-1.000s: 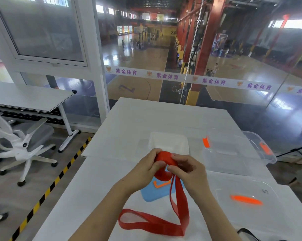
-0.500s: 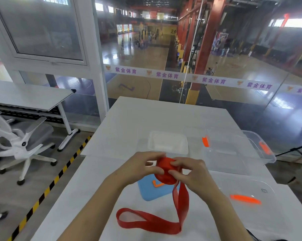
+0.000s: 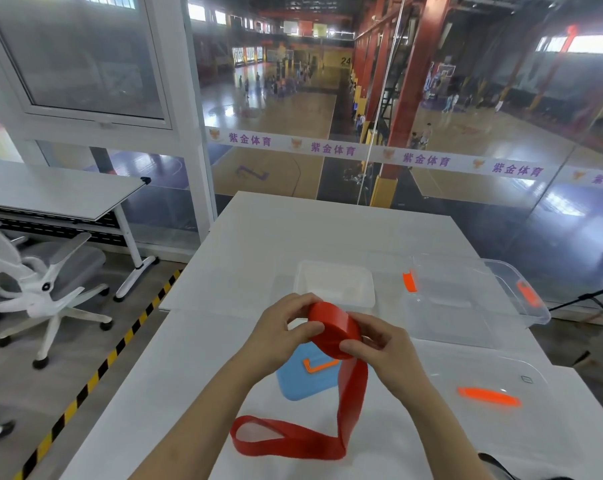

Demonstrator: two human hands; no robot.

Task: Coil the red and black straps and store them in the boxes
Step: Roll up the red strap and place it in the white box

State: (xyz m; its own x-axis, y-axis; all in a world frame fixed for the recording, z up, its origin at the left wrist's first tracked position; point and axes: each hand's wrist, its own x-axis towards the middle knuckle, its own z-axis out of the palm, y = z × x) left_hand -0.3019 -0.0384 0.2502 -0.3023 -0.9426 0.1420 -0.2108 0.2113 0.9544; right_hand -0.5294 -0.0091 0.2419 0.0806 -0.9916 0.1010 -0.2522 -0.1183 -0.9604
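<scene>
A red strap (image 3: 333, 329) is wound into a thick coil held above the white table (image 3: 293, 230). My left hand (image 3: 279, 332) grips the coil's left side and my right hand (image 3: 383, 344) pinches its right side. The loose tail hangs down from the coil and lies looped on the table in front of me. A small clear box (image 3: 334, 284) stands just beyond my hands. A larger clear box (image 3: 522, 292) with orange latches sits to the right. A bit of black strap (image 3: 497, 465) shows at the bottom right edge.
A blue lid (image 3: 303, 382) with an orange clip lies under my hands. A clear lid (image 3: 490, 398) with an orange handle lies at the right. A glass wall stands behind the table. A white office chair (image 3: 47, 282) and another desk are at the left.
The coil has turned in my hands and grown slightly. The loose tail on the table has become shorter. Both hands stayed on the coil.
</scene>
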